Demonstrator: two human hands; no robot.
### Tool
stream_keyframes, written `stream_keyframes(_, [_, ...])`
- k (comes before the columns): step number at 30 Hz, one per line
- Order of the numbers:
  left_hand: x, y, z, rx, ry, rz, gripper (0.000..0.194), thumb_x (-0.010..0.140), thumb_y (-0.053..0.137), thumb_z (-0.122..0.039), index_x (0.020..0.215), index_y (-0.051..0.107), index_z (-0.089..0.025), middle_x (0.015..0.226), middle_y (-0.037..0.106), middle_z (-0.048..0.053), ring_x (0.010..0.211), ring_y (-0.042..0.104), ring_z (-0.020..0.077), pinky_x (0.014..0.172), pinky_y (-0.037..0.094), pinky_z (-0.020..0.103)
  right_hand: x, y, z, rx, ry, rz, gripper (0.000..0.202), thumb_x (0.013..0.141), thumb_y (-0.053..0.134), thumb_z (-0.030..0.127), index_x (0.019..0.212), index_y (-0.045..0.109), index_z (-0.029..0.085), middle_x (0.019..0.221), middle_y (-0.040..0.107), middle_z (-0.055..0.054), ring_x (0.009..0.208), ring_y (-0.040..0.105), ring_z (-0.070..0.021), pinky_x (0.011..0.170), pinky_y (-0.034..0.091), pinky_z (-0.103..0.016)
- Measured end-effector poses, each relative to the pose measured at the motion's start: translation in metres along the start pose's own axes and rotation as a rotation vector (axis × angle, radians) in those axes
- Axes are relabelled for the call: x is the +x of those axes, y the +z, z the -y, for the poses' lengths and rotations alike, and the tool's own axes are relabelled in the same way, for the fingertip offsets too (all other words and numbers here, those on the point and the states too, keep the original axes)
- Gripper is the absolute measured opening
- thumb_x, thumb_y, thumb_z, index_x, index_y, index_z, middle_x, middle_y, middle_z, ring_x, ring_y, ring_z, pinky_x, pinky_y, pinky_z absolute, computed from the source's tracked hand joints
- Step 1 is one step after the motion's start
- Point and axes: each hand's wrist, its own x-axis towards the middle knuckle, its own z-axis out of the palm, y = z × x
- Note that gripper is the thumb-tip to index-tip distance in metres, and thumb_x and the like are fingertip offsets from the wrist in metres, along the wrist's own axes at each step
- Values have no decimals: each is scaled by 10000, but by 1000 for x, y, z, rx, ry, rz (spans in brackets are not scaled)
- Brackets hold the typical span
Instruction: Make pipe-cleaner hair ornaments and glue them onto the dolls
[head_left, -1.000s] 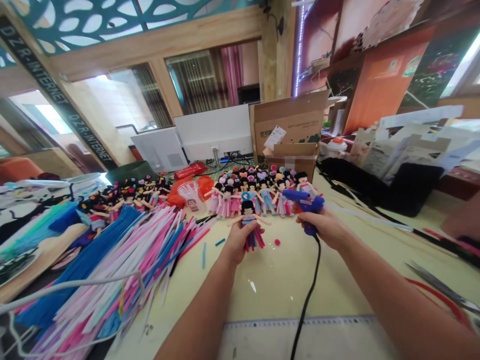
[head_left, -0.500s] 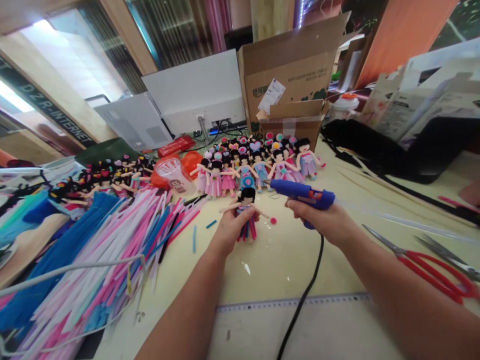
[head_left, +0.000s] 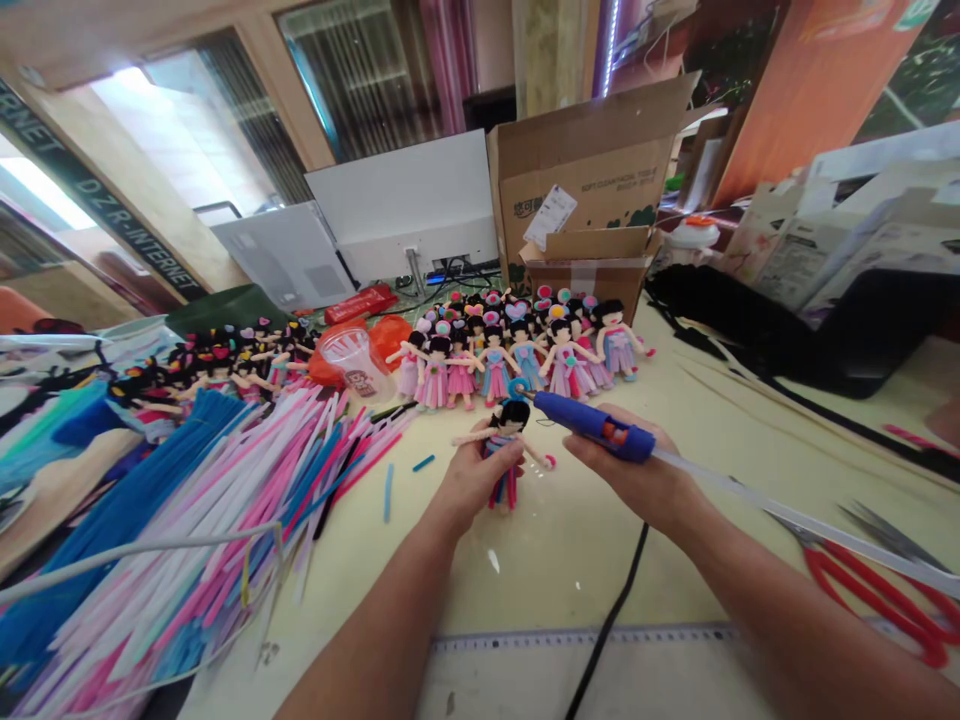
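Note:
My left hand (head_left: 480, 484) is closed around the body of a small pipe-cleaner doll (head_left: 508, 440), which has black hair, a blue ring on its head and a striped skirt. One doll arm stretches left above my fingers; the other, ending in a pink tip, points right. A blue hot glue gun (head_left: 596, 422) is gripped in my right hand (head_left: 637, 475), its nozzle pointing left at the blue ring on the doll's head. Whether the nozzle touches the ring I cannot tell. A clear glue stick (head_left: 757, 505) sticks out of the gun's back.
Finished dolls (head_left: 495, 355) stand in rows behind my hands. Bundled pipe cleaners (head_left: 202, 500) cover the left side. Red-handled scissors (head_left: 870, 590) lie at right. The gun's black cord (head_left: 615, 620) crosses a ruler strip (head_left: 525, 642). A cardboard box (head_left: 585, 180) stands at the back.
The glue gun has tilted and shifted slightly left and down, bringing its nozzle to the blue ring. The doll has turned and leans a little. The camera view has tipped upward.

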Motion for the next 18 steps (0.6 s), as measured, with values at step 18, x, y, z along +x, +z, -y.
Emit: stream_keyframes(18, [2, -1, 5, 62, 34, 26, 395, 691, 719, -422, 962, 580, -171, 778, 631, 20, 636, 602, 134, 608, 482, 256, 2, -1, -5, -64, 3, -23, 243, 705, 642, 458, 699, 597, 219, 579, 515, 32, 538, 462, -129, 493, 335, -246])
